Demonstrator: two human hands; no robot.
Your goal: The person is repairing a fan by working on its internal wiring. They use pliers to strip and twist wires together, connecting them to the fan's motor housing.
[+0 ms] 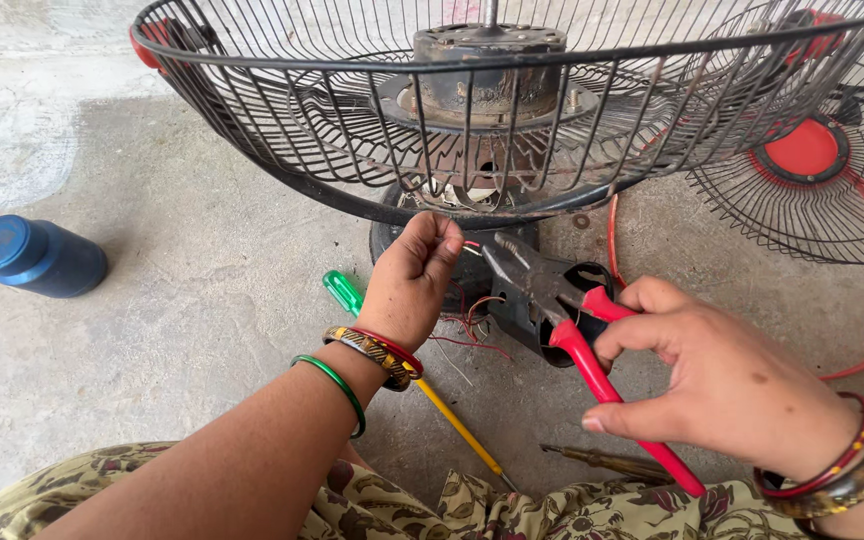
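Observation:
My left hand (412, 275) pinches a thin wire (471, 247) that comes out under a fan motor housing (489, 68), just below the black wire fan guard (302, 120). My right hand (722, 380) grips red-handled pliers (562, 310), their dark jaws pointing up-left at the wire end beside my left fingers. Loose red wires (467, 335) trail under the black base part (522, 315). Bangles sit on both wrists.
A blue cylindrical container (34, 256) lies on the concrete floor at left. A screwdriver with a green handle and yellow shaft (432, 400) lies under my left wrist, another tool (612, 462) near my lap. A second fan guard with a red hub (807, 150) lies right.

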